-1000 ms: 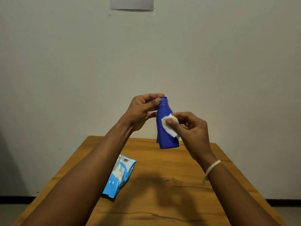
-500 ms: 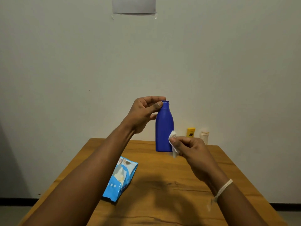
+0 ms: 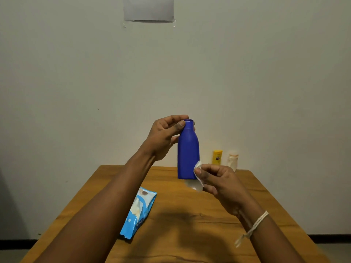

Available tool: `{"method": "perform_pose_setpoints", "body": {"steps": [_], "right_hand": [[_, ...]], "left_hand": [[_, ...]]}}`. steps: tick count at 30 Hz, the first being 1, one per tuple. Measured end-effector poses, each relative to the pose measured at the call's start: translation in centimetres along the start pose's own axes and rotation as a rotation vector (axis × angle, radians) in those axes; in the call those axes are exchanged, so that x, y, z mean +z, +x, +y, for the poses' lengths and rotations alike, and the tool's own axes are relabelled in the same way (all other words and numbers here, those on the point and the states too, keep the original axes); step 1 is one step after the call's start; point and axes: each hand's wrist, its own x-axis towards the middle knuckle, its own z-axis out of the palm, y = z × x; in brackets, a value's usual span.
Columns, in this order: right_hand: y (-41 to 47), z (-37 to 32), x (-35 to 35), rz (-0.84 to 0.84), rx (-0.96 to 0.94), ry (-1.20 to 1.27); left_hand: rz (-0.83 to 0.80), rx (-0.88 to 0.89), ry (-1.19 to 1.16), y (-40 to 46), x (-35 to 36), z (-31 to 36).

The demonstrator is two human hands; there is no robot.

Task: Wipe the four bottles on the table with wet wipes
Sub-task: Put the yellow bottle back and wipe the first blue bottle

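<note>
A tall blue bottle (image 3: 188, 154) is held upright above the far part of the wooden table (image 3: 190, 224). My left hand (image 3: 165, 137) pinches its neck near the cap. My right hand (image 3: 218, 181) grips a small white wet wipe (image 3: 198, 172) that touches the bottle's lower right edge. Behind, at the table's far edge, stand a small yellow bottle (image 3: 217, 157) and a pale white bottle (image 3: 232, 160). A fourth bottle is not visible.
A blue pack of wet wipes (image 3: 139, 213) lies on the table's left side, under my left forearm. A plain wall rises right behind the table, with a grey sheet (image 3: 148, 8) taped high up. The floor shows at both lower corners.
The bottle has gone from tilted to upright. My right hand slid the wipe down from the bottle's middle to its lower right edge, uncovering the two small bottles behind.
</note>
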Motion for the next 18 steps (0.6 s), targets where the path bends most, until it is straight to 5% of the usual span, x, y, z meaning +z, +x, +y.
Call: {"method": "perform_pose_setpoints", "body": {"steps": [5,12,18], "right_hand": [[0.9,-1.5,1.2,0.144,-0.252,0.049],[1.2,-2.0,1.9,0.298,-0.403,0.109],[1.2,-0.8,2.0,0.488,-0.646,-0.329]], "left_hand": [[-0.056,0.007,0.061,-0.1,2.4,-0.5],[0.223,0.169,0.428,-0.2,4.7,-0.2],[0.116,0.113,0.575,-0.1,3.5,1.2]]}}
